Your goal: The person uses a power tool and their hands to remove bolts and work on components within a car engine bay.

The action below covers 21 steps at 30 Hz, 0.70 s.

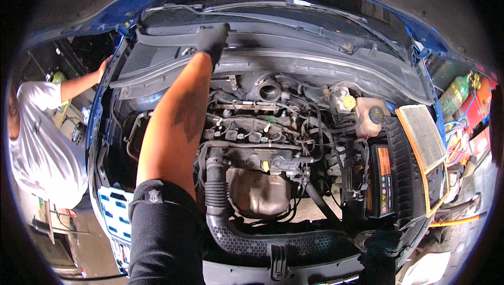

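Note:
My left arm reaches across the engine bay of a blue car. At its end my left hand [212,42], in a dark glove, is over the black plastic cowl [252,40] below the windscreen. The hand is smeared, and I cannot make out its fingers or anything in them. My right hand [377,240], also dark-gloved, is low at the front right, by the end of the black intake duct [218,201]; shadow hides its fingers. Between the arms lies the uncovered engine [247,130], with a round open pipe [269,90] behind it.
Right of the engine are a coolant tank [368,117], a battery [382,180] and an orange-edged air filter [420,132]. A pale slotted tray [114,214] sits at the front left. A person in a white shirt [44,143] stands left, one hand at the fender. A green gas cylinder [455,96] stands right.

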Each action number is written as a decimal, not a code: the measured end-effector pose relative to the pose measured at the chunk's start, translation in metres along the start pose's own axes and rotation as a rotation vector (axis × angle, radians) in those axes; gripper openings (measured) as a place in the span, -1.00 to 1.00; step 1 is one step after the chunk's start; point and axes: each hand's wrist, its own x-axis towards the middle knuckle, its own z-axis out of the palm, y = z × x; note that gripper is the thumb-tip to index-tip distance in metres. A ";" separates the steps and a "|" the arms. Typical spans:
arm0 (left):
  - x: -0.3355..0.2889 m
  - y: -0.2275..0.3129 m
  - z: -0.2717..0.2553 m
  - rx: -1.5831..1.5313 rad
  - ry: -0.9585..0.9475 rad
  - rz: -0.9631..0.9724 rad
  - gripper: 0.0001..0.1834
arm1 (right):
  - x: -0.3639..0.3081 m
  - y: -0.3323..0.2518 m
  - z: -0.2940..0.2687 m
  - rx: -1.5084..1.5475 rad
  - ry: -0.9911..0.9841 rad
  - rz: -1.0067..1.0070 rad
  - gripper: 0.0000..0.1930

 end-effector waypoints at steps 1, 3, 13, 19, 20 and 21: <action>0.016 0.006 0.017 -0.118 -0.036 -0.098 -0.59 | 0.003 0.003 0.000 -0.003 0.005 0.017 -0.71; 0.052 0.013 0.038 -0.202 -0.034 -0.211 -0.62 | 0.008 0.006 0.002 0.001 0.012 0.036 -0.70; 0.041 0.056 0.027 0.946 0.017 0.456 -0.51 | 0.019 0.022 0.018 0.045 -0.001 0.052 -0.68; 0.059 0.063 -0.003 1.254 -0.063 0.660 -0.36 | 0.021 0.024 0.020 0.071 -0.005 0.019 -0.67; 0.059 0.065 -0.003 1.183 -0.085 0.698 -0.41 | 0.020 0.025 0.019 0.070 0.000 0.024 -0.66; 0.058 0.065 -0.004 1.113 -0.106 0.734 -0.46 | 0.020 0.025 0.018 0.071 0.004 0.029 -0.66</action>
